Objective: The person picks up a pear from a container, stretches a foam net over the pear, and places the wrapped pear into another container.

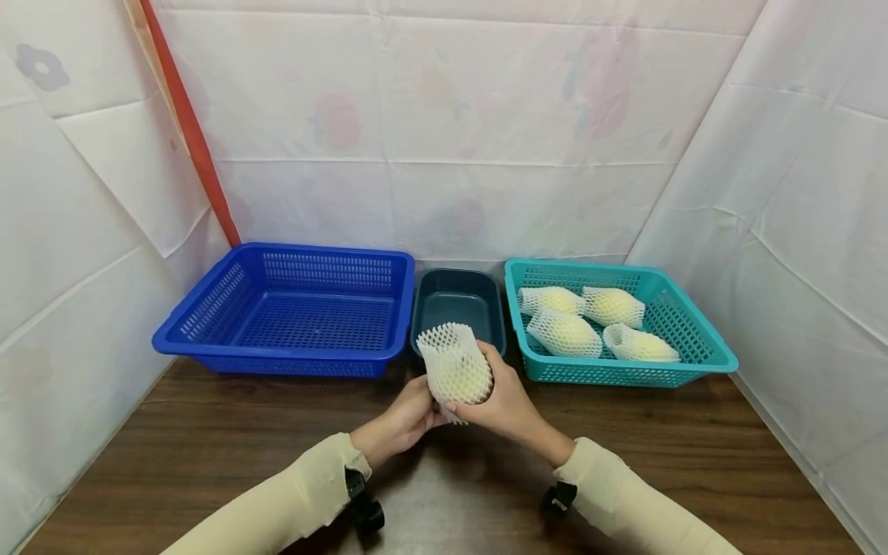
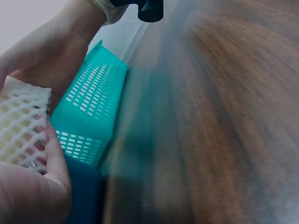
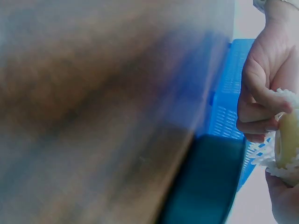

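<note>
A yellow fruit [image 1: 468, 379] in a white foam net sleeve [image 1: 444, 343] is held tilted above the table, in front of the small dark tray. My right hand [image 1: 505, 401] grips it from the right, thumb across its lower front. From below left, my left hand [image 1: 409, 415] pinches the sleeve's lower edge. The right wrist view shows the left hand [image 3: 268, 86] with its fingertips at the frilled net rim, where bare yellow fruit [image 3: 288, 140] shows through the opening. In the left wrist view, the net sleeve [image 2: 21, 126] lies between both hands.
A blue basket [image 1: 291, 356] stands at the left and a dark teal tray [image 1: 458, 297] in the middle. At the right, a turquoise basket [image 1: 603, 374] holds several net-sleeved yellow fruits [image 1: 565, 333]. White sheeting [image 1: 430, 116] encloses the wooden table [image 1: 208, 462] at back and sides.
</note>
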Available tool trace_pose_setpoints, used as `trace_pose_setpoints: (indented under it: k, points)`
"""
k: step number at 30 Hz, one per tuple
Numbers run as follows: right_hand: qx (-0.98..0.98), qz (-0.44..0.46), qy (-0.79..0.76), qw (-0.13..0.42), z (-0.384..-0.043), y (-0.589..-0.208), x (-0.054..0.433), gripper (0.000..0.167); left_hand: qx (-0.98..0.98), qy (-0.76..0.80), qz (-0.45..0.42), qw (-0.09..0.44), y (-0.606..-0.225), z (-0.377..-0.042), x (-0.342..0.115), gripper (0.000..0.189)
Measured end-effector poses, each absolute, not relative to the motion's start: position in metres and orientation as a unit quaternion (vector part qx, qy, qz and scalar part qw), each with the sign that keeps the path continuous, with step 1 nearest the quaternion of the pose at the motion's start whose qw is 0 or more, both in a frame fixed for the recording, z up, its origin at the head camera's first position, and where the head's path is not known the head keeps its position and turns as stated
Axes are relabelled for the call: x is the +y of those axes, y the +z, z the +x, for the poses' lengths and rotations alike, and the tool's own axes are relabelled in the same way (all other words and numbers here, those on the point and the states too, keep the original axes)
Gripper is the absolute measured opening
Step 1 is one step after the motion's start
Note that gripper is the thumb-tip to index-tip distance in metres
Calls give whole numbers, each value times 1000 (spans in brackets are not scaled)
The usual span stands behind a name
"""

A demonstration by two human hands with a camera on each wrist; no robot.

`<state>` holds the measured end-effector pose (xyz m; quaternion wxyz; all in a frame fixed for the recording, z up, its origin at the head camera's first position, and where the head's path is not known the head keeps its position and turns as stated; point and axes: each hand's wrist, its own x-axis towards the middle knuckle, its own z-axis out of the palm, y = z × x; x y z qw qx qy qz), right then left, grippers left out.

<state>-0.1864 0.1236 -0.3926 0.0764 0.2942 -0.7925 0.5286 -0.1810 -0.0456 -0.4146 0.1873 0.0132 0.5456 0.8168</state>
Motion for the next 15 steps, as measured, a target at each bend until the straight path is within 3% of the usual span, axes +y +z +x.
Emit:
trace_pose_setpoints:
  k: [6, 15]
  points:
    - [-796, 291, 524, 87, -187, -360, 131, 81, 587, 785, 29, 194, -394, -185, -50, 32]
    - [-816, 248, 512, 103, -211, -320, 167, 78, 641, 756, 31, 127, -343, -191, -70, 31]
